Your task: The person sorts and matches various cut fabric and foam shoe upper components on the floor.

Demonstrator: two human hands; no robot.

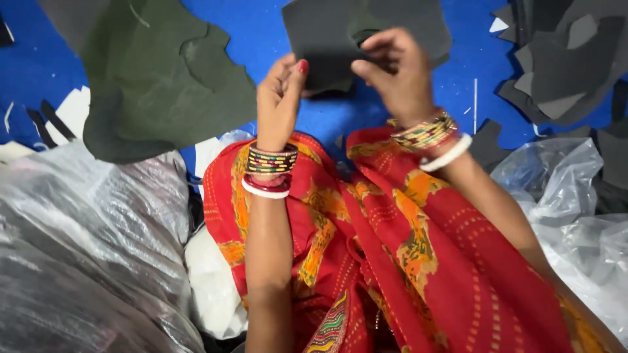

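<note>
spreading across the top of the frame is a blue surface (261, 33), with a large dark green sheet (157, 78) lying at upper left and clear plastic bags (85, 248) filling the lower left. at upper centre, both hands are pinching a dark grey cut piece (327, 39): the left hand (278, 98) is gripping its lower edge, the right hand (396, 72) is curling fingers over its middle.
</note>
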